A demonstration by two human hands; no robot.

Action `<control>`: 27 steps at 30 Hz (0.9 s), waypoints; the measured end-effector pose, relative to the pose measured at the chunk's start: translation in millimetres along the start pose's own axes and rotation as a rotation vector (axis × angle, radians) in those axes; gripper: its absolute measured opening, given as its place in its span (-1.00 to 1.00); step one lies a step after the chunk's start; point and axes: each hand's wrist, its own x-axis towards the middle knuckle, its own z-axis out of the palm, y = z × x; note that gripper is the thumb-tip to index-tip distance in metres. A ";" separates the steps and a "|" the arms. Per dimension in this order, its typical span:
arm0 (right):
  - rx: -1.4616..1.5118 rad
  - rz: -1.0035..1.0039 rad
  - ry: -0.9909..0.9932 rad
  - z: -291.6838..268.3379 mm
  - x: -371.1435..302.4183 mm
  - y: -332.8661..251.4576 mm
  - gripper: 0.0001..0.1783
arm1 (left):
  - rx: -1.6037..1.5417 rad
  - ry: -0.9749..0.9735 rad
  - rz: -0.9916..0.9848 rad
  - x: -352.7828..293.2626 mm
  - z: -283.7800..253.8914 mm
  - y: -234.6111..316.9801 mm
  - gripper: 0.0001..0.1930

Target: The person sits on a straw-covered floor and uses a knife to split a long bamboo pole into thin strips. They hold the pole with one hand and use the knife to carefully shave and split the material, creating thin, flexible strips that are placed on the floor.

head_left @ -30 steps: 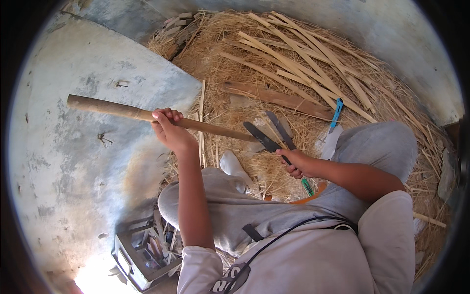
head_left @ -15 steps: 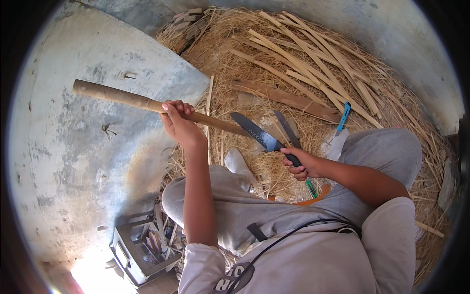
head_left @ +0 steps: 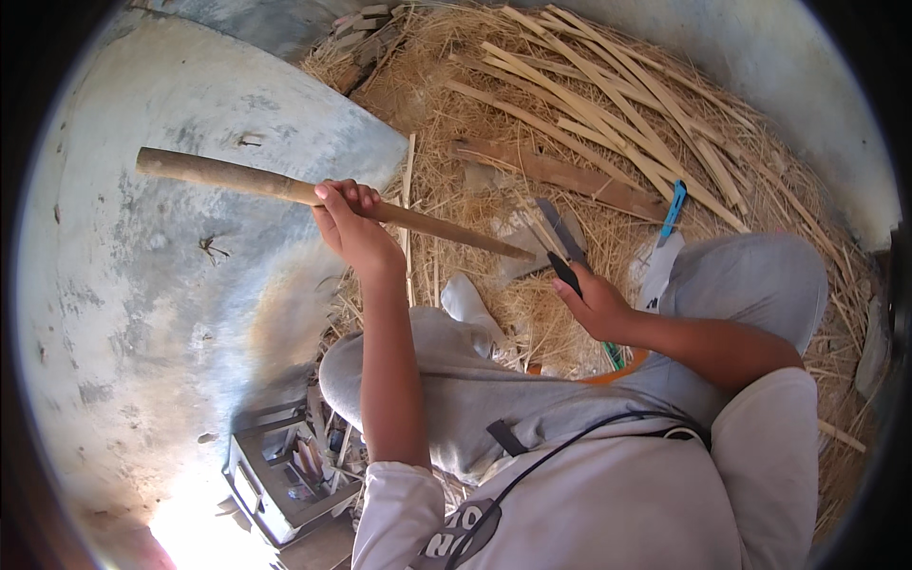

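Note:
My left hand [head_left: 356,230] is closed around a bamboo pole [head_left: 228,175], which slants from the upper left down toward the middle. The pole's thinner end [head_left: 513,251] points at the floor in front of me. In my right hand [head_left: 600,306] is a knife with a black handle [head_left: 564,274]. The knife's blade appears turned almost edge-on and is hard to make out. Its handle is just right of the pole's thin end, with a small gap between. Behind the handle, a dark flat blade [head_left: 562,228] lies on a grey stone [head_left: 518,243].
Shavings [head_left: 427,104] cover the floor. Long pale strips [head_left: 608,104] and a brown plank [head_left: 560,174] lie ahead. A blue cutter [head_left: 674,209] is by my right knee [head_left: 760,275]. Left are a weathered wall [head_left: 123,266] and an open wooden box [head_left: 285,475] with scraps.
The knife has swung from pointing left across the pole to pointing away, its blade now nearly edge-on. The pole's thin end has come into view. My left hand keeps its grip.

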 end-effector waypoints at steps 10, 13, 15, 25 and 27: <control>0.176 0.071 0.020 3.3 19.4 13.3 -0.40 | 0.000 -0.007 0.008 -0.8 0.6 1.0 -0.66; 0.183 -0.026 0.128 9.6 14.1 21.9 -0.43 | 0.047 0.030 0.057 -1.5 0.2 -3.8 -0.65; 0.143 0.136 -0.008 6.7 11.5 22.9 -0.44 | 0.090 0.068 0.082 -2.0 -0.3 -6.5 -0.65; 0.102 0.004 0.039 -6.8 14.8 -4.4 -0.43 | 0.127 0.102 0.079 -2.5 -5.1 -4.3 -0.66; 0.043 0.109 -0.048 -7.8 12.5 -3.9 -0.42 | 0.138 0.098 0.079 -2.5 -3.7 -4.9 -0.66</control>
